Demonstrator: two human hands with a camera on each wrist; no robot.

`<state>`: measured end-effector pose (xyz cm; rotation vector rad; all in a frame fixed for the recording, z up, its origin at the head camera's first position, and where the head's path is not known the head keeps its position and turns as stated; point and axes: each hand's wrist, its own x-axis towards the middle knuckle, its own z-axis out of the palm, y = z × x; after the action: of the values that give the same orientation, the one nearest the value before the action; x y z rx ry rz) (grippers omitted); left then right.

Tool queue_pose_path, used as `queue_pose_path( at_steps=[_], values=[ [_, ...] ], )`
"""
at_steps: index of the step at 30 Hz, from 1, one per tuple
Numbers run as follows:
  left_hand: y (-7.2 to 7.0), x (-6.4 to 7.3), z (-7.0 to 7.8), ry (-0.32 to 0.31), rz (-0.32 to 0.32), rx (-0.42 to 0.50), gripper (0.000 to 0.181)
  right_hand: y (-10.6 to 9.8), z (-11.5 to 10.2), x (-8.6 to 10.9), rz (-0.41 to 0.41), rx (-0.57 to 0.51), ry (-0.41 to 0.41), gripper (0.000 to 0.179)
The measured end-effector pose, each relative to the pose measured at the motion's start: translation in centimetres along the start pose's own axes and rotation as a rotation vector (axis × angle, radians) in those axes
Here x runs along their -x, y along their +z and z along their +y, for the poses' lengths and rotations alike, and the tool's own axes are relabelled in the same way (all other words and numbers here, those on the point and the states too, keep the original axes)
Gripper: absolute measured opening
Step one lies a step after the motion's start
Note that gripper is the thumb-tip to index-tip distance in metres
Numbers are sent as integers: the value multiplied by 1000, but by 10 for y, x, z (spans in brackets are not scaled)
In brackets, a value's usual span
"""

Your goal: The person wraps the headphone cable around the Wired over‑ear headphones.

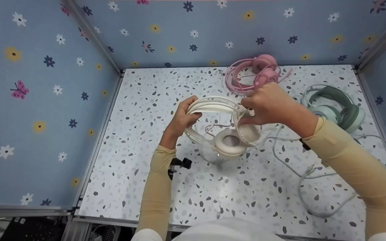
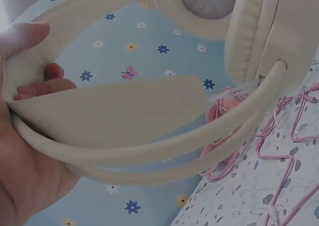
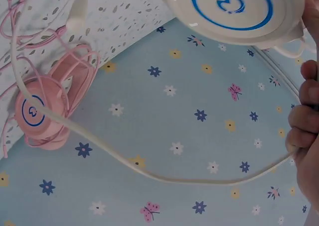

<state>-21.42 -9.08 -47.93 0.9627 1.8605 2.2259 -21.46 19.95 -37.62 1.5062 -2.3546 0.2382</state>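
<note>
A pair of white over-ear headphones (image 1: 209,108) hangs above the table between both hands. My left hand (image 1: 181,118) grips the headband at its left side, thumb and fingers around the band, as the left wrist view shows up close. The right hand (image 1: 270,103) is at the ear-cup end, its thumb against one ear cup (image 3: 284,24). In the right wrist view its fingers curl around the white cable (image 3: 164,179), which droops in a loop away from the fist. The other cup's round cushion (image 1: 222,148) faces up.
Pink headphones (image 1: 239,77) with tangled pink cable lie at the back of the speckled table (image 1: 139,134). Green headphones (image 1: 347,103) lie at the right, their pale cable (image 1: 300,194) looping toward the front. Flower-patterned panels (image 1: 193,33) enclose the back and sides.
</note>
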Motion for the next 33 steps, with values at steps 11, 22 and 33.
queue_pose_path(
  at_steps=[11, 22, 33],
  values=[
    [-6, -3, -11, -56, -267, 261, 20, 0, 4, -7, 3, -160, -18, 50],
    [-2, -5, -34, -61, -378, 991, 30, 30, 20, -6, -13, -768, 229, 11],
    [-2, -3, -57, -72, -320, 1168, 21, 89, 33, 18, 159, -1233, 452, 22]
  ],
)
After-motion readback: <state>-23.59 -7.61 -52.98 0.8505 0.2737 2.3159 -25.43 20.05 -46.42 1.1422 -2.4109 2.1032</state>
